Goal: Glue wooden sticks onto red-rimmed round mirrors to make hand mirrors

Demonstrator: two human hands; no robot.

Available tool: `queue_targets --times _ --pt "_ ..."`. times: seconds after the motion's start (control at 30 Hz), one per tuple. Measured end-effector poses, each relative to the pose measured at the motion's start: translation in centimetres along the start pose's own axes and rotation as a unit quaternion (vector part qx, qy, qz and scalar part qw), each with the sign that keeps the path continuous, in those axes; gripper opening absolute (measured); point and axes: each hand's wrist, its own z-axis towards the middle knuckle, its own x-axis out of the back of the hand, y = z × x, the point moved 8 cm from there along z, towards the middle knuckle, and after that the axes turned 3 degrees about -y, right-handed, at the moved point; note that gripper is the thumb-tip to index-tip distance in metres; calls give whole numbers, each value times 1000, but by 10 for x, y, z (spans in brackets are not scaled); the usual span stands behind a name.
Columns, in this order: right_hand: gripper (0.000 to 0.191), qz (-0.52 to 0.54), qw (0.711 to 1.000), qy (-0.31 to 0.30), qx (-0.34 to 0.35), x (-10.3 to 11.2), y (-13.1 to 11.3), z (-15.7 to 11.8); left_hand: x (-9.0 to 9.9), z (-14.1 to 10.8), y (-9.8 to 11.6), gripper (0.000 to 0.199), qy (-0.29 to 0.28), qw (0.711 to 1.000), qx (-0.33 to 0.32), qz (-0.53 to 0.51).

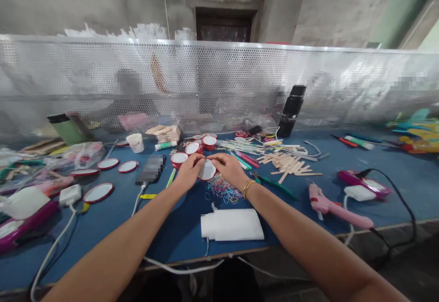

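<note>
Both of my hands grip one round white disc with a thin red rim, tilted above the table. My left hand pinches its left edge, and the fingers of my right hand close on its upper right edge. Just below it lies a scatter of small coloured rubber bands. Stacks of similar red-rimmed discs stand behind my left hand. Near the table's front edge, a folded white cloth-like bundle lies between my forearms.
Loose red-rimmed discs and a phone on a cable lie to the left. Wooden sticks, pliers and a pink glue gun are on the right. A black bottle stands by the perforated metal screen.
</note>
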Motion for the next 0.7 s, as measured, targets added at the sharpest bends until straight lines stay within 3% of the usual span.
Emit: queue_targets --times 0.43,0.7 --pt "17 -2 1000 -22 -8 -8 10 0 -4 -4 11 30 -14 997 -13 71" --pt "13 -8 999 -32 -21 -12 6 -1 -3 -4 5 31 -20 996 22 78"
